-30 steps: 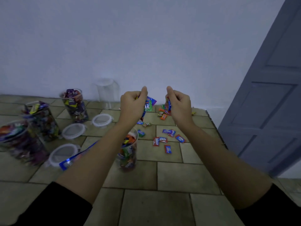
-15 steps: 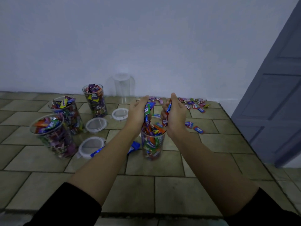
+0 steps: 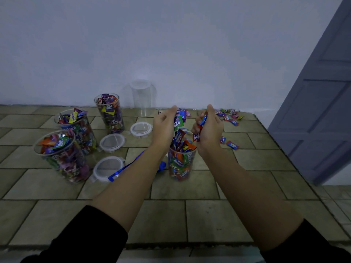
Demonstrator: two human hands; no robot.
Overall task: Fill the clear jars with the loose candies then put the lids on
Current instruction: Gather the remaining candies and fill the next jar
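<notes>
Left hand point(image 3: 163, 128), right hand point(image 3: 209, 128) now above upright jar point(image 3: 182, 164), candies point(image 3: 177, 123) end-down

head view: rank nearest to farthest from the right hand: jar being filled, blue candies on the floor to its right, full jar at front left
From the right hand, which grips candies:
1. Jar being filled, directly below the hand.
2. Blue candies on the floor, just to the right.
3. Full jar at front left, far across the floor.

Filled clear plastic jars point(image 3: 76, 130) stand left, round lids point(image 3: 112, 142) right of them, a fourth jar point(image 3: 182, 164) centre, wrapped candies point(image 3: 232, 145) behind-right.
</notes>
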